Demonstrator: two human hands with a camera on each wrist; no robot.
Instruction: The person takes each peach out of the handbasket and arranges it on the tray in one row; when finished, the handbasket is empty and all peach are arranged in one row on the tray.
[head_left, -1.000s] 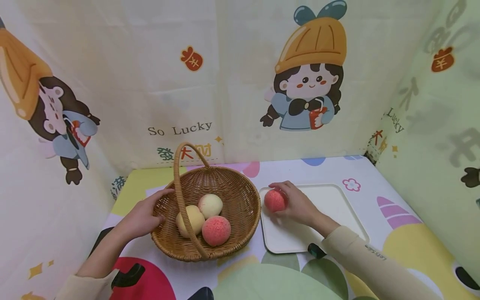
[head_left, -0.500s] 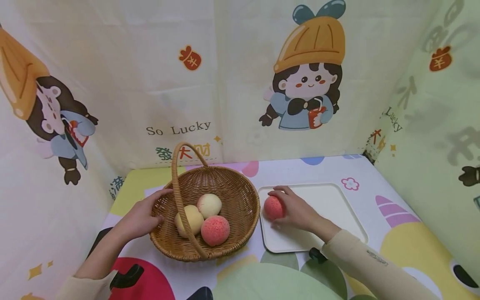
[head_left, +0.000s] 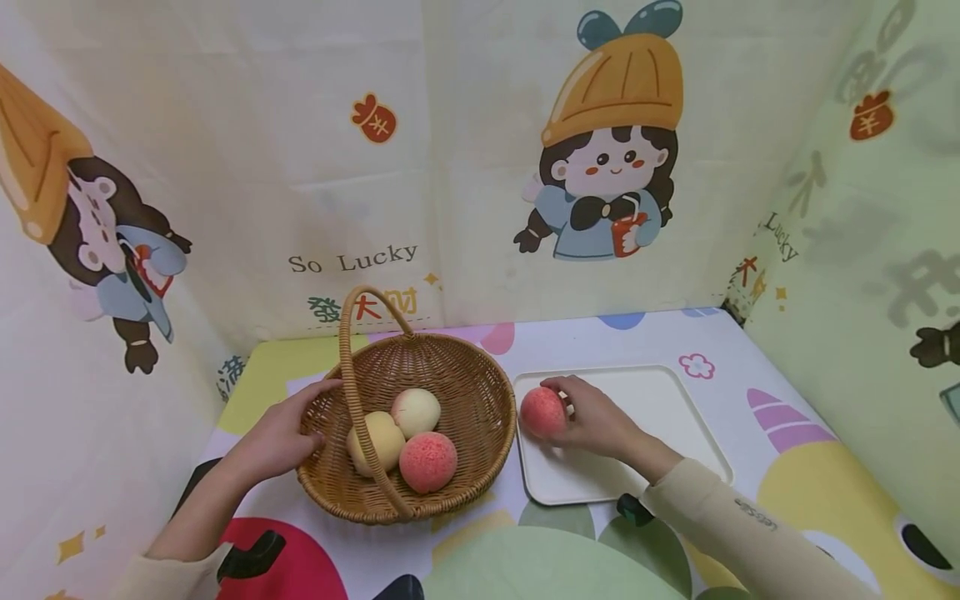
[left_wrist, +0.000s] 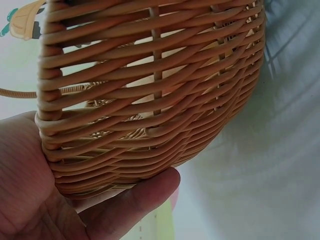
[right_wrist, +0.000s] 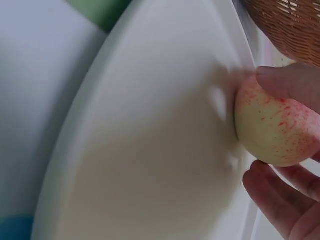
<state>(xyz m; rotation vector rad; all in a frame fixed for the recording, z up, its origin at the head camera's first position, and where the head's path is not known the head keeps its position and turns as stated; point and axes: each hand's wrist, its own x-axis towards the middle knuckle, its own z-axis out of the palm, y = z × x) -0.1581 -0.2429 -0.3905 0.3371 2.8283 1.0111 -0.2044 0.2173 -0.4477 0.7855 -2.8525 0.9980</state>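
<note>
In the head view a brown wicker basket [head_left: 480,367] with an arched handle stands at centre. In it lie a pink-red peach [head_left: 428,462], a yellowish peach [head_left: 384,442] and a pale peach [head_left: 416,413]. My left hand [head_left: 281,429] grips the basket's left rim, and its finger and palm show against the weave [left_wrist: 150,100] in the left wrist view. My right hand [head_left: 600,421] holds another peach [head_left: 543,412] at the left end of a white tray [head_left: 637,392]. The right wrist view shows thumb and fingers about this peach [right_wrist: 272,125], pale with red speckles on that side.
The tray's left edge lies close beside the basket's right side. A patterned cloth [head_left: 570,333] covers the table, and printed curtains [head_left: 465,167] enclose the back and both sides.
My right hand has lowered the peach slightly towards the tray's left end, and the peach has turned a little. My left hand and the basket stay put.
</note>
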